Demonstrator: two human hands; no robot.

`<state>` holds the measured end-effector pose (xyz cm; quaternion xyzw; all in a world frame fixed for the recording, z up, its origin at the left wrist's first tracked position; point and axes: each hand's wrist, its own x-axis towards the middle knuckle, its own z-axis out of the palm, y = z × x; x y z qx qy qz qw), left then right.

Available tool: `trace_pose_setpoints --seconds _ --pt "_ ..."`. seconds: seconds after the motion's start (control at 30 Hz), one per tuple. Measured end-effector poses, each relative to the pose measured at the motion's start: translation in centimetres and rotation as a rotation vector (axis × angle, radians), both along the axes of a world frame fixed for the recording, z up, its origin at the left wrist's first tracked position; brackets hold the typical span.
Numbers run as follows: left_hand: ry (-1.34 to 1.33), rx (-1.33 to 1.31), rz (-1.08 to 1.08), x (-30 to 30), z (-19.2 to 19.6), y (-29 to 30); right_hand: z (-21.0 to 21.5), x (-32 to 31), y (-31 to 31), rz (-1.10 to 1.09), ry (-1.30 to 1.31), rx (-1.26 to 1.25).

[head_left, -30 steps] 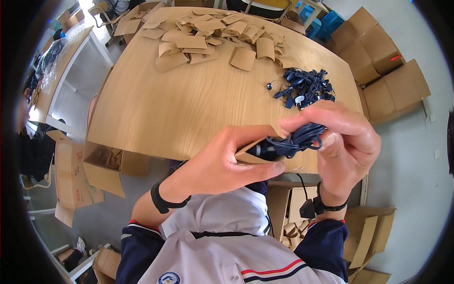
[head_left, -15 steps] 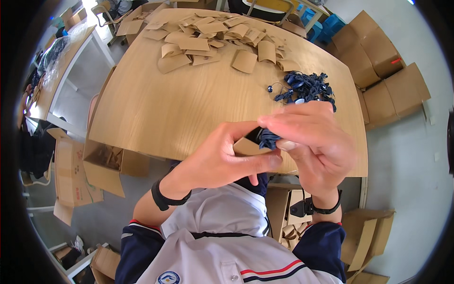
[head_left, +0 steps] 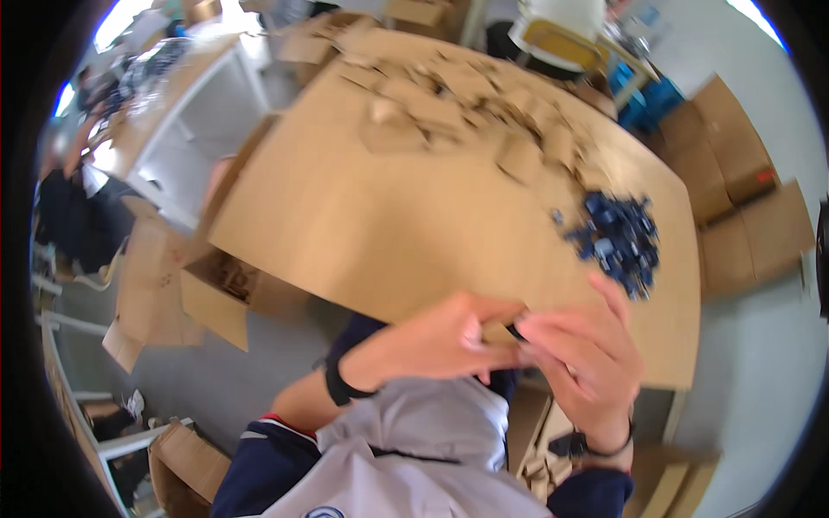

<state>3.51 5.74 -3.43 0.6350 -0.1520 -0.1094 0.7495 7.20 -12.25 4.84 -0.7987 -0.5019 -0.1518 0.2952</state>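
Observation:
My left hand [head_left: 432, 339] is closed around a small brown cardboard sleeve [head_left: 496, 333] just beyond the table's near edge. At the sleeve's right end, the fingers of my right hand [head_left: 591, 356] pinch a dark bundle of cable [head_left: 515, 330], with one finger raised. Only a small dark bit of it shows at the sleeve's mouth; fingers and blur hide the rest. To the right on the table lies a heap of dark blue-black corded items [head_left: 617, 242]. Flat brown cardboard sleeves [head_left: 521, 155] are strewn across its far side.
The wooden table [head_left: 345, 233] spans the middle. Open cartons stand at its left [head_left: 216, 298] and below my right forearm [head_left: 544, 462]. Large cardboard boxes [head_left: 717, 155] lean at the right wall. A chair [head_left: 561, 43] is behind the table.
The view has shifted, so the table and heaps sit lower and farther right. Both hands have come nearer my body. Less of the cable bundle shows at the sleeve's mouth.

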Motion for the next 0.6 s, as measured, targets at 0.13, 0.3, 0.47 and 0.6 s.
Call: trace_pose_setpoints --seconds 0.13,0.3,0.47,0.6 --pt "0.049 0.109 -0.119 0.1 -0.2 0.2 0.0 -1.2 0.2 -0.168 0.052 -0.069" --pt "-0.184 0.137 -0.053 -0.3 -0.6 -0.1 -0.2 -1.2 -1.5 -0.041 0.202 -0.180" --pt "-0.208 0.253 -0.097 -0.2 -1.2 -0.5 -0.2 -1.3 -1.9 -0.084 0.338 -0.182" --pt "-0.310 0.383 0.034 0.3 -2.7 0.3 0.2 0.3 -4.2 -0.136 0.157 0.021"
